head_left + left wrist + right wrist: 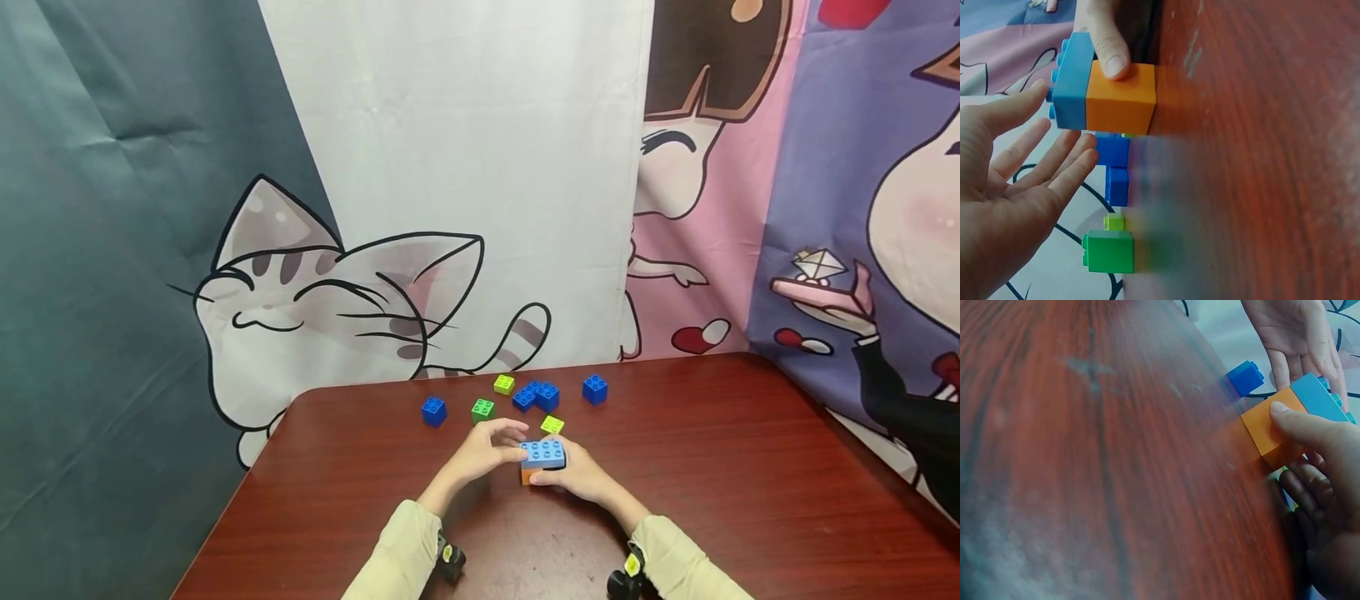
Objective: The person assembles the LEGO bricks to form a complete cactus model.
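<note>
A light blue brick [542, 452] with studs on top sits on an orange brick [1121, 99], the two joined as one block. My right hand [581, 475] grips the orange brick, its thumb [1297, 422] pressed on the near side and the other fingers behind it. At the block's left, my left hand [483, 454] has its fingers spread and fairly straight. In the left wrist view its thumb tip is right at the studs of the light blue brick, with the other fingers beside the block's lower end.
Behind the hands on the brown table [337, 500] stand a green brick [483, 409], a left blue brick [433, 411], two blue bricks [547, 397] close together and a right blue brick [595, 389]. Two lime bricks [504, 384] lie among them. A printed curtain [465, 167] hangs behind.
</note>
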Demonstrator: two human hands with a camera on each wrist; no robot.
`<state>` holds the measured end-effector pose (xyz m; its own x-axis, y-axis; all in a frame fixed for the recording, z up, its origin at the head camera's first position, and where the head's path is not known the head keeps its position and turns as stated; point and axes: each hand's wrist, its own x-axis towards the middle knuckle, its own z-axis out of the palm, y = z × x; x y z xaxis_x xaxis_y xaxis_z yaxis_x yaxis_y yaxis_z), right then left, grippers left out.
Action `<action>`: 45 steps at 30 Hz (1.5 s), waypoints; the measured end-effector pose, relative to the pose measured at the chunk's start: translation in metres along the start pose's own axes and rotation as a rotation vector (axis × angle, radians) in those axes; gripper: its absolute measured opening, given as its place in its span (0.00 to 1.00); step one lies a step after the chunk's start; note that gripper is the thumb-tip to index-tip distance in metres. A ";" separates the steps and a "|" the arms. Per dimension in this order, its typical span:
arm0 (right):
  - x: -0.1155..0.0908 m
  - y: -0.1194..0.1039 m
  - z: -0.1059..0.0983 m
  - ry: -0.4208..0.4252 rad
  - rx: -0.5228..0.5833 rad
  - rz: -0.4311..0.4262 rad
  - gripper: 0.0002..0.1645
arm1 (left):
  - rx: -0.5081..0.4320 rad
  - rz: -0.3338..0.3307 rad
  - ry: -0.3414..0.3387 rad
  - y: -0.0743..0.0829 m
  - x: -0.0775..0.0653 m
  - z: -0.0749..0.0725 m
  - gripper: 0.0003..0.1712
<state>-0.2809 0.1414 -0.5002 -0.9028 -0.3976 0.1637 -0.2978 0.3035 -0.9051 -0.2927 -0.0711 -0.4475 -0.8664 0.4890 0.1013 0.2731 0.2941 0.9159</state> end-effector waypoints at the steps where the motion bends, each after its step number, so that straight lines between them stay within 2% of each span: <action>1: 0.000 0.000 0.000 0.003 -0.006 -0.001 0.30 | 0.002 -0.002 0.007 -0.003 0.002 -0.001 0.23; 5: 0.000 0.000 0.000 0.018 -0.036 0.006 0.31 | -0.008 -0.027 0.026 -0.004 0.006 -0.004 0.24; 12: 0.000 -0.004 0.000 0.021 -0.060 0.022 0.31 | -0.041 -0.051 0.099 -0.006 0.011 -0.009 0.23; 17: 0.000 -0.006 -0.001 0.016 -0.067 0.040 0.31 | -0.054 -0.039 0.162 -0.008 0.018 -0.013 0.23; 27: 0.000 -0.006 -0.001 0.026 -0.075 0.037 0.31 | -0.052 0.009 0.295 -0.006 0.042 -0.025 0.20; 35: 0.004 -0.005 0.000 0.020 -0.066 0.039 0.32 | -0.056 0.000 0.330 -0.010 0.048 -0.037 0.20; 40: 0.004 -0.004 0.001 0.010 -0.082 0.056 0.33 | -0.010 -0.002 0.349 -0.018 0.052 -0.042 0.19; 45: 0.003 -0.005 0.000 0.024 -0.092 0.066 0.34 | 0.023 -0.013 0.353 -0.020 0.058 -0.046 0.21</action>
<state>-0.2821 0.1385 -0.4957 -0.9283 -0.3534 0.1153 -0.2635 0.4067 -0.8748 -0.3670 -0.0863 -0.4421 -0.9599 0.1722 0.2210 0.2666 0.3185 0.9097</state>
